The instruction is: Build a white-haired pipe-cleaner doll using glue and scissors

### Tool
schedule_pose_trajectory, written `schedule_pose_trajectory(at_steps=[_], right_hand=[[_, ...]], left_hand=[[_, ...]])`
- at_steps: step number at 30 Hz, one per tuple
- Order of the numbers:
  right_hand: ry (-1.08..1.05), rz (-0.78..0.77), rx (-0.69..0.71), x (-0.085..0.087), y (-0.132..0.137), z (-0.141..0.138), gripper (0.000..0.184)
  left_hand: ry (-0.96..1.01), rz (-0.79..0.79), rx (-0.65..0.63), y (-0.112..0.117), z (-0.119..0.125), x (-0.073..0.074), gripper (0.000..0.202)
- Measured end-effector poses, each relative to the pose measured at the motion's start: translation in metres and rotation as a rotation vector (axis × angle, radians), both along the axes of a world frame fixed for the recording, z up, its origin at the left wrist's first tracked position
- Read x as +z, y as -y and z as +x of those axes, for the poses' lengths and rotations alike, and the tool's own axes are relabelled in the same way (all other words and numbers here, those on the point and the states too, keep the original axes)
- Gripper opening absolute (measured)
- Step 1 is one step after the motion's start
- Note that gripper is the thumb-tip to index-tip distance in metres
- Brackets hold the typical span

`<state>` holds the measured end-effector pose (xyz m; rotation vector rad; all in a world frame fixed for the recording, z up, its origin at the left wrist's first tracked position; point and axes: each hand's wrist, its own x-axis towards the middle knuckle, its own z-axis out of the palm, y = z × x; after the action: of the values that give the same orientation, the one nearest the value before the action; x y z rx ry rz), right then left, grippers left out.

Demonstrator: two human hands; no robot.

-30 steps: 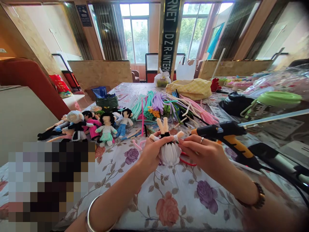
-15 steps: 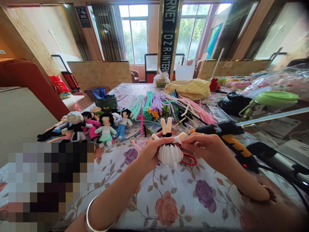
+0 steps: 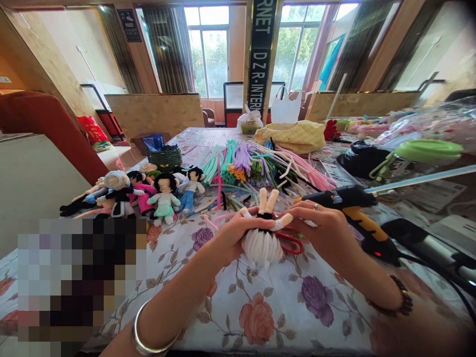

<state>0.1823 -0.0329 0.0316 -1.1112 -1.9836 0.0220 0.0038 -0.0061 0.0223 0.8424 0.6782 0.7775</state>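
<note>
A small fuzzy doll [image 3: 262,248] with white hair, a black middle and cream limbs is upside down, its legs pointing away from me. My left hand [image 3: 236,233] is closed around its body, with the thumb across the black part. The fingertips of my right hand [image 3: 322,223] are pinched at the doll's arm on the right side. Partly behind the doll and under my fingers lie red-handled scissors [image 3: 293,244]. Just beyond the right hand rests a black and orange glue gun [image 3: 353,199] with a long clear glue stick in its back.
Several finished dolls [image 3: 163,201] are grouped at the left beside a dark green basket [image 3: 165,158]. A heap of coloured fuzzy stems [image 3: 243,158] lies beyond my hands, before a yellow checked pouch [image 3: 293,136]. A jar with a green lid [image 3: 427,149] stands at right.
The doll has tilted slightly and its arm on the right now shows more clearly. My right fingers have shifted a little along that arm; the left hand keeps its hold.
</note>
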Motion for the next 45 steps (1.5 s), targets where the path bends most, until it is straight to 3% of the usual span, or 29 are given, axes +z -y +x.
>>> schedule_pose_trajectory(at_steps=[5,11,17,25,29,34,41,45], right_hand=[[0.029,0.045,0.040,-0.002,-0.001,0.005,0.018],[0.345,0.154,0.161,-0.005,-0.003,0.011,0.019],[0.543,0.384,0.103,-0.003,-0.001,0.012,0.020],[0.538,0.429,-0.006,-0.007,-0.001,0.010,0.014],[0.442,0.363,-0.073,-0.011,0.000,0.004,0.018],[0.161,0.222,-0.106,-0.010,0.005,-0.007,0.017],[-0.238,-0.393,-0.061,-0.001,0.010,-0.010,0.025],[-0.425,-0.652,0.042,0.001,0.007,-0.008,0.029]], left_hand=[[-0.013,-0.004,-0.102,0.000,-0.002,0.003,0.032],[-0.136,-0.033,-0.220,-0.003,-0.003,0.001,0.036],[-0.210,0.032,-0.045,-0.005,0.002,-0.008,0.042],[-0.194,0.099,0.171,-0.004,0.006,-0.011,0.035],[-0.211,0.164,0.257,-0.002,0.007,-0.008,0.032],[-0.197,0.218,0.361,0.001,0.009,-0.007,0.032],[-0.115,0.174,0.395,0.002,0.009,-0.004,0.032],[-0.040,0.124,0.377,0.001,0.009,-0.005,0.033]])
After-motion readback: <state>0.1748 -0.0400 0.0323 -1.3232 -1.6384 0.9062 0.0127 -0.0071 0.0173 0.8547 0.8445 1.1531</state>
